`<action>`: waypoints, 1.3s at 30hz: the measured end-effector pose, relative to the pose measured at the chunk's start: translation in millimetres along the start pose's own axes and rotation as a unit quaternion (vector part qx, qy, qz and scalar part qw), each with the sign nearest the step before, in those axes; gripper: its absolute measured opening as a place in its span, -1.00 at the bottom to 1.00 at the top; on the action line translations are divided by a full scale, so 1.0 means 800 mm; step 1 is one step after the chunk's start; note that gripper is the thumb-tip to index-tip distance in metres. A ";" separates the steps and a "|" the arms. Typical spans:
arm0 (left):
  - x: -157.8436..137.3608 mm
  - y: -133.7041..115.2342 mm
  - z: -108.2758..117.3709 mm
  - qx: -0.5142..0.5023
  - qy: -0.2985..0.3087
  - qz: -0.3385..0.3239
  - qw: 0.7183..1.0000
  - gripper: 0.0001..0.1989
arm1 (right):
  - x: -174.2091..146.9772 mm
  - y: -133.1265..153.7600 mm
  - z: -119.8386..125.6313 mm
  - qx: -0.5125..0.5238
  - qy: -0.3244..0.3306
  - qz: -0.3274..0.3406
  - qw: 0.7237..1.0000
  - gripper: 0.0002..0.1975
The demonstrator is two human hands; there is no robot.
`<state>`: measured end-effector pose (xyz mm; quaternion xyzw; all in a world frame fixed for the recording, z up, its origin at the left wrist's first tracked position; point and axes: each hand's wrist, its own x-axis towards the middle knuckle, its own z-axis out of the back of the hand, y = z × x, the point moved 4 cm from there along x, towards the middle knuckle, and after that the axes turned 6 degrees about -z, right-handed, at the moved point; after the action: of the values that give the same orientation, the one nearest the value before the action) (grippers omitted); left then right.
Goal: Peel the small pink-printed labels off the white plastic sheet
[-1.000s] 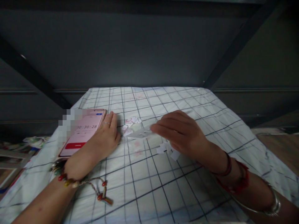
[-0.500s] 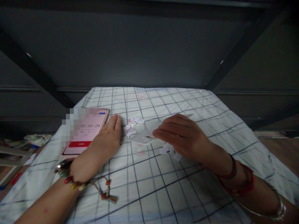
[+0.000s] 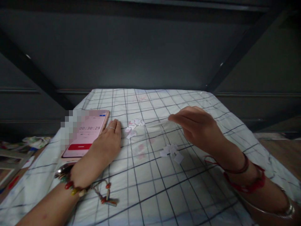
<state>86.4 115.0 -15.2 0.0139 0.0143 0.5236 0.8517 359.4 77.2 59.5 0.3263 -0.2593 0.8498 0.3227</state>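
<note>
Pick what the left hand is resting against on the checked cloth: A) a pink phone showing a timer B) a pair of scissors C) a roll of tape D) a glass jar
A: the left hand lies flat on the checked cloth, its outer edge along the pink phone, whose screen shows a timer and a red button.
</note>
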 end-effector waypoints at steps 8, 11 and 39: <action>0.002 -0.002 -0.003 0.018 -0.005 -0.010 1.000 -0.26 | 0.009 0.014 0.004 0.014 0.004 0.014 1.000 -0.60; 0.002 -0.002 -0.009 0.021 0.001 -0.011 1.000 -0.27 | 0.009 0.014 0.012 0.062 0.021 0.020 0.998 -0.62; 0.004 -0.005 -0.012 0.003 -0.026 -0.030 0.999 -0.28 | 0.017 0.035 0.049 0.056 0.051 0.011 0.997 -0.58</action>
<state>91.1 116.3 -24.7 0.0295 -0.0065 0.4975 0.8669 346.9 38.6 88.1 0.2968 -0.1982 0.8819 0.3079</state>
